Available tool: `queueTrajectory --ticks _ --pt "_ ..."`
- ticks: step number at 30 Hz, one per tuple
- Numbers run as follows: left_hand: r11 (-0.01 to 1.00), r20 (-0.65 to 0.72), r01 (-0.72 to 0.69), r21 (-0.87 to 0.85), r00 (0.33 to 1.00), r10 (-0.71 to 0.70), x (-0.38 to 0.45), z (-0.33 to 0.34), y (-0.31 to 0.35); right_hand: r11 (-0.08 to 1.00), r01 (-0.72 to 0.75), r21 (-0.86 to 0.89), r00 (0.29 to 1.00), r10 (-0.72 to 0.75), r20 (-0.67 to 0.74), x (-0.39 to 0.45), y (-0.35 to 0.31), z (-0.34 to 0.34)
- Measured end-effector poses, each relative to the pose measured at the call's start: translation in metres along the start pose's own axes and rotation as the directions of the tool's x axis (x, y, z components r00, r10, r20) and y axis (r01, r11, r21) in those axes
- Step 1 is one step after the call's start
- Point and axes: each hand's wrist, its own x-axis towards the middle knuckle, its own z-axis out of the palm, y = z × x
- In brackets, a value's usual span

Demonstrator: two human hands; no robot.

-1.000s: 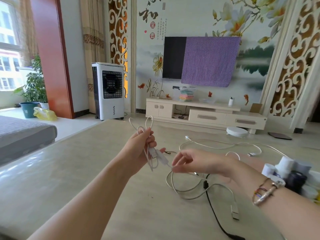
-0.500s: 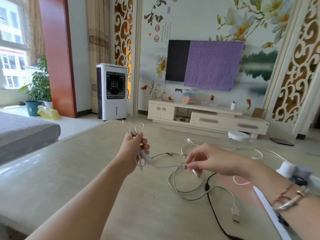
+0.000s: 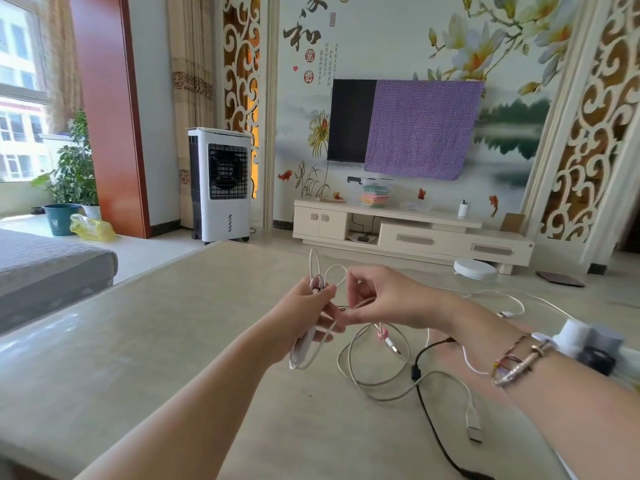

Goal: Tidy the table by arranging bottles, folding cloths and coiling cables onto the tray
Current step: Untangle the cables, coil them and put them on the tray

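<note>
Coiling the white cable [image 3: 313,336] goes best if each new loop matches those bunched above the table [image 3: 138,341] in the left hand [image 3: 304,315], whose fingers curl tight around them. The right hand [image 3: 384,299] pinches the free strand just beside it; that strand should feed without twisting, clear of the grey USB cable [image 3: 377,379] and black cable [image 3: 433,420] lying below.

both forearms are bare, with no sleeves seen. just behind the right hand [image 3: 391,299], several bracelets [image 3: 519,363] are worn on the wrist: a pale metallic bangle and thin dark cords strung with small coloured beads. nothing is worn behind the left hand [image 3: 301,313].
</note>
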Motion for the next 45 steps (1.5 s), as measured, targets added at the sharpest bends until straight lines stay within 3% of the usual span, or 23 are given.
queueTrajectory --ticks 3,5,11,15,20,25,30,39,42,45 --pt "0.999 0.056 0.032 0.019 0.998 -0.033 -0.002 0.002 -0.001 0.978 -0.078 -0.192 0.997 0.073 -0.031 0.003 0.003 -0.002" --pt "0.998 0.057 0.042 0.041 0.997 -0.044 -0.001 0.001 -0.002 0.969 -0.100 -0.224 0.994 0.090 -0.056 0.004 0.004 -0.002" --pt "0.999 0.093 0.019 -0.045 0.996 -0.014 0.001 -0.004 0.002 0.999 -0.046 0.023 0.993 0.048 -0.112 -0.004 0.020 -0.015" --pt "0.983 0.106 0.008 -0.186 0.994 0.012 0.003 -0.008 0.003 0.998 -0.055 0.015 0.966 0.057 -0.252 -0.005 0.038 -0.016" --pt "0.970 0.093 -0.027 -0.240 0.994 0.050 0.002 -0.004 0.005 0.997 -0.074 -0.005 0.974 0.071 -0.214 -0.002 0.038 -0.007" --pt "0.981 0.053 -0.069 -0.183 0.995 0.080 0.003 -0.005 0.003 0.998 -0.064 0.012 0.937 0.064 -0.343 0.001 0.025 -0.010" --pt "0.986 0.074 -0.142 -0.092 0.986 0.149 0.001 0.000 0.004 0.974 0.058 0.221 0.957 0.008 -0.290 0.004 0.002 -0.011" --pt "0.985 0.021 -0.105 -0.136 0.994 0.109 0.004 0.000 0.001 0.949 0.118 0.292 0.931 -0.003 -0.366 0.009 -0.004 -0.003" --pt "0.985 -0.035 -0.091 -0.146 0.996 0.087 0.006 -0.006 -0.001 0.975 0.018 0.222 0.944 0.057 -0.325 0.000 0.014 -0.003" --pt "0.987 -0.096 -0.101 -0.121 0.991 0.090 0.007 -0.009 -0.001 0.985 -0.111 -0.130 0.979 0.086 -0.183 -0.016 0.036 0.002"
